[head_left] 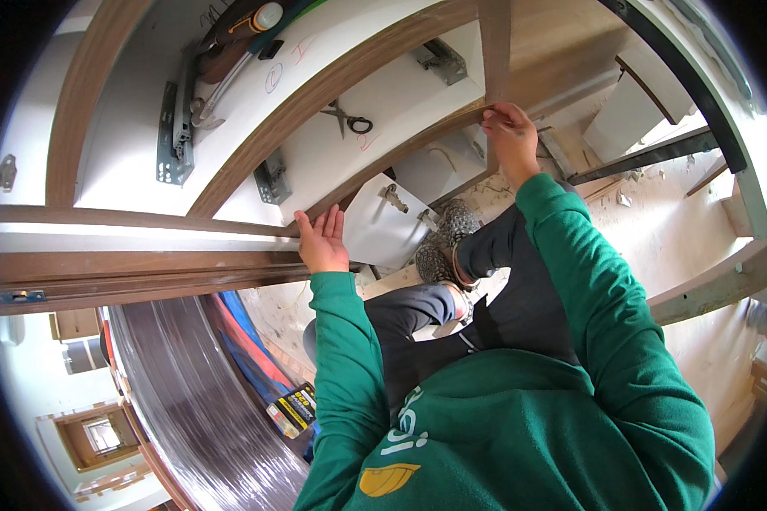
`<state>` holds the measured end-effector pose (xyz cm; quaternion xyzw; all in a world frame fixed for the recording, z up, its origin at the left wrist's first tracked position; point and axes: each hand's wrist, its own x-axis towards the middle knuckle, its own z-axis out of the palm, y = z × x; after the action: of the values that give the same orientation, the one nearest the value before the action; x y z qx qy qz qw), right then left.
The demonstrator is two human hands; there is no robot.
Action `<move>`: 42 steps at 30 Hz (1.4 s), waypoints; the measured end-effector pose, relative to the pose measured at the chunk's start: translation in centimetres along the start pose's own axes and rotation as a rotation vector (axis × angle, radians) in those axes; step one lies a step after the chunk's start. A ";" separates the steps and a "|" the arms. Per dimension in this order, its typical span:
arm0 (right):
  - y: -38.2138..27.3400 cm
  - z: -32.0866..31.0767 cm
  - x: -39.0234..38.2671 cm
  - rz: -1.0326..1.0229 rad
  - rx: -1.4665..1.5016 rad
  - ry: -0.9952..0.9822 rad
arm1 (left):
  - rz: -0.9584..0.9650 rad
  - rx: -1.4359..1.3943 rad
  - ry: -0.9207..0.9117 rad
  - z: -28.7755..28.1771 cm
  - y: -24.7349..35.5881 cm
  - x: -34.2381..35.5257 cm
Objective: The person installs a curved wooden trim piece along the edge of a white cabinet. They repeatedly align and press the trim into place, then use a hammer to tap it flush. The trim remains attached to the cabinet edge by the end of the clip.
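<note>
A long brown wood-grain strip [409, 152] runs along the front edge of a white cabinet panel [315, 153]. My left hand [324, 245] is at its left end, palm up, with the thumb and straight fingers against the edge. At the other end, by an upright brown post [495, 51], my right hand [513, 140] pinches the strip between thumb and fingers. Open-bladed scissors [347, 119] with black handles lie on the white panel behind the strip. Metal brackets [273, 176] are fixed near the panel's left and right sides.
A hammer [209, 106] and other tools rest in the neighbouring compartment beside a metal drawer runner [175, 136]. Below the strip is a white panel with metal fittings [375, 226], near my feet. Film-wrapped brown panels [187, 383] and a black-and-yellow box [292, 410] are at left.
</note>
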<state>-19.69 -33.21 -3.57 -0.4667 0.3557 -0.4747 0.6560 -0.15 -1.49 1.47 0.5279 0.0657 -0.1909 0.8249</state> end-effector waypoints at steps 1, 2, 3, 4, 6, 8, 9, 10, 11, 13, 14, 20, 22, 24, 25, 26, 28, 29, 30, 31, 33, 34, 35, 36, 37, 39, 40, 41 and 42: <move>0.0 0.1 0.0 0.011 0.032 -0.008 | -0.004 -0.003 -0.005 0.0 0.0 0.0; 0.0 0.2 -0.1 0.020 0.065 -0.016 | -0.012 -0.010 0.010 0.0 0.0 0.0; -0.2 0.3 -0.2 0.025 0.048 -0.001 | -0.007 0.003 -0.005 0.0 0.0 0.0; -0.3 0.5 -0.4 0.030 0.032 0.014 | -0.006 0.011 0.000 0.0 0.0 0.0; -0.9 0.8 -1.0 0.079 0.060 0.026 | -0.005 0.014 0.010 0.0 0.0 0.0; -1.6 1.0 -1.6 0.162 0.156 0.013 | -0.002 -0.001 0.029 0.0 0.0 0.1; -2.0 1.2 -1.9 0.193 0.185 0.014 | -0.009 -0.012 0.012 0.0 0.0 0.1; -2.3 1.3 -2.1 0.220 0.219 0.009 | -0.003 -0.002 -0.006 0.0 0.0 0.1; -2.5 1.5 -2.2 0.250 0.251 0.010 | 0.003 0.005 -0.004 0.0 0.0 0.0; -2.9 1.8 -2.2 0.248 0.232 0.049 | 0.011 0.013 -0.005 0.0 0.0 0.0; -3.0 2.0 -2.2 0.251 0.221 0.071 | 0.011 0.014 -0.007 0.1 0.0 -0.1; -2.9 2.3 -2.1 0.399 0.329 0.098 | -0.001 0.010 0.017 0.1 0.0 0.2; -2.8 2.6 -2.2 0.448 0.372 0.089 | -0.005 0.009 0.024 0.0 -0.1 0.3; -2.9 2.9 -2.1 0.481 0.379 0.100 | -0.006 0.011 0.021 -0.1 -0.1 0.5; -2.9 3.0 -2.0 0.485 0.367 0.112 | 0.001 0.028 -0.008 -0.2 -0.1 0.5; -3.0 3.2 -1.9 0.490 0.354 0.123 | 0.010 0.044 -0.027 -0.3 -0.1 0.5; -3.0 3.4 -1.8 0.509 0.348 0.108 | 0.014 0.048 -0.021 -0.4 -0.1 0.6; -2.9 3.4 -1.8 0.515 0.345 0.102 | 0.010 0.036 0.004 -0.4 -0.2 0.6; -2.9 3.5 -1.7 0.515 0.347 0.104 | 0.006 0.024 0.029 -0.4 -0.2 0.7; -2.8 3.5 -1.7 0.512 0.350 0.108 | 0.000 0.026 0.016 -0.4 -0.2 0.8; -2.7 3.6 -1.6 0.497 0.354 0.110 | -0.009 0.021 0.012 -0.5 -0.1 0.9; -2.6 3.6 -1.6 0.486 0.355 0.109 | -0.004 0.041 -0.010 -0.5 -0.1 0.9; -2.6 3.6 -1.5 0.489 0.347 0.123 | 0.004 0.054 -0.012 -0.5 -0.1 0.9; -2.6 3.6 -1.5 0.474 0.342 0.110 | 0.010 0.060 -0.004 -0.6 -0.1 0.9; -2.6 3.6 -1.5 0.475 0.328 0.112 | 0.008 0.065 -0.015 -0.5 -0.1 0.8; -2.7 3.6 -1.5 0.479 0.307 0.117 | -0.002 0.053 -0.003 -0.5 0.0 0.8; -2.7 3.7 -1.6 0.483 0.300 0.121 | -0.002 0.063 -0.017 -0.4 0.0 0.7; -2.8 3.7 -1.6 0.481 0.294 0.120 | -0.002 0.066 -0.017 -0.3 0.1 0.6; -2.9 3.7 -1.6 0.481 0.301 0.116 | 0.000 0.064 0.006 -0.3 0.1 0.5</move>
<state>-17.65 -30.98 0.41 -0.2384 0.4184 -0.3789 0.7903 0.39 -1.33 1.27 0.5545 0.0618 -0.1912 0.8075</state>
